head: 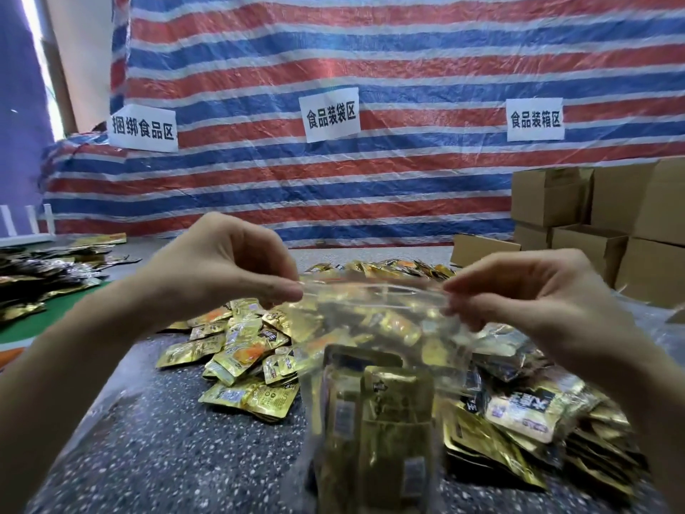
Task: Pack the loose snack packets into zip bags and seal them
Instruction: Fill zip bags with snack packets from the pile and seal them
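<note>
Gold foil snack packets [374, 421] inside a clear plastic zip bag [378, 328]; loose packets [241, 350] heaped behind it, brown cardboard boxes [600, 217] to its right.

A single wide-angle view from the person's head faces forward and slightly down. The left hand [222, 261] and right hand [537, 302] sit very close at mid-frame, pinching a zip bag [374, 365] that blurs at lower centre. The speckled surface [166, 439] fills the lower half, and the striped tarp [370, 50] bows across the upper half.
</note>
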A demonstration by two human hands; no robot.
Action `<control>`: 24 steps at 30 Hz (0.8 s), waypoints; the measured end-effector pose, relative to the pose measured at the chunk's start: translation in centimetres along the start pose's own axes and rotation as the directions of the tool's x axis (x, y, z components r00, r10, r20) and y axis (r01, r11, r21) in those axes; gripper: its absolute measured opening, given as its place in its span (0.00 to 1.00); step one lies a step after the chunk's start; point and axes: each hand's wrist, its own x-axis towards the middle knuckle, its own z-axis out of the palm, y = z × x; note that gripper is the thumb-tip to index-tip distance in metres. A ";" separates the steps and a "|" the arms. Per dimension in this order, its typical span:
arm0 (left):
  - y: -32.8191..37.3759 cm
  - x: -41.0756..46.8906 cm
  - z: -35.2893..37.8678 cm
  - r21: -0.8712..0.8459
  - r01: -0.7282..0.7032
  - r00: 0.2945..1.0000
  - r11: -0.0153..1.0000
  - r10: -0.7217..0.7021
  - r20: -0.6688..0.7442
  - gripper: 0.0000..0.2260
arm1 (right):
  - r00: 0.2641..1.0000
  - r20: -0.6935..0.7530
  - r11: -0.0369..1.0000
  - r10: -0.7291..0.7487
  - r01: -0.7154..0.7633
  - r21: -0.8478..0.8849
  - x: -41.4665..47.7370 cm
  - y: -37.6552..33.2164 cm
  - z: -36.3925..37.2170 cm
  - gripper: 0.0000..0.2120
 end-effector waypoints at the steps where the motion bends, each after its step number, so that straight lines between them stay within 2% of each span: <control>1: 0.1 -0.2 -0.1 -0.037 -0.014 1.000 0.999 0.013 -0.028 0.09 | 1.000 0.007 1.000 0.014 -0.014 0.014 0.0 -0.5 -0.2 0.14; 4: -0.2 -1.0 0.2 -0.129 0.017 0.999 0.991 -0.022 -0.039 0.11 | 0.992 0.059 0.993 0.114 -0.115 0.014 0.0 -1.0 -0.5 0.17; 7: -1.4 -1.6 1.1 -0.075 0.087 0.996 0.993 -0.089 -0.017 0.11 | 0.980 0.060 0.979 0.192 -0.187 -0.078 -0.1 -0.6 -0.2 0.14; 11: -2.9 -2.1 1.9 0.062 0.097 0.995 0.993 -0.097 0.006 0.10 | 0.988 0.072 0.932 0.140 -0.107 -0.348 -0.1 -0.7 0.5 0.06; 13: -3.3 -2.3 2.0 0.090 0.106 0.993 0.990 -0.109 0.037 0.09 | 0.988 0.088 0.894 0.130 -0.078 -0.441 0.0 -1.0 0.7 0.07; 18: -3.6 -2.7 2.3 0.128 0.152 0.984 0.980 -0.162 0.071 0.07 | 0.985 0.121 0.878 0.123 -0.051 -0.476 0.1 -1.7 0.8 0.06; 21: -3.2 -2.9 2.9 0.216 0.157 0.983 0.964 -0.174 0.059 0.14 | 0.985 0.114 0.866 0.125 -0.052 -0.498 0.0 -2.1 0.5 0.05; 24: -2.6 -2.7 3.3 0.218 0.139 0.990 0.966 -0.140 -0.010 0.14 | 0.986 0.112 0.854 0.125 -0.050 -0.517 -0.3 -2.5 0.0 0.08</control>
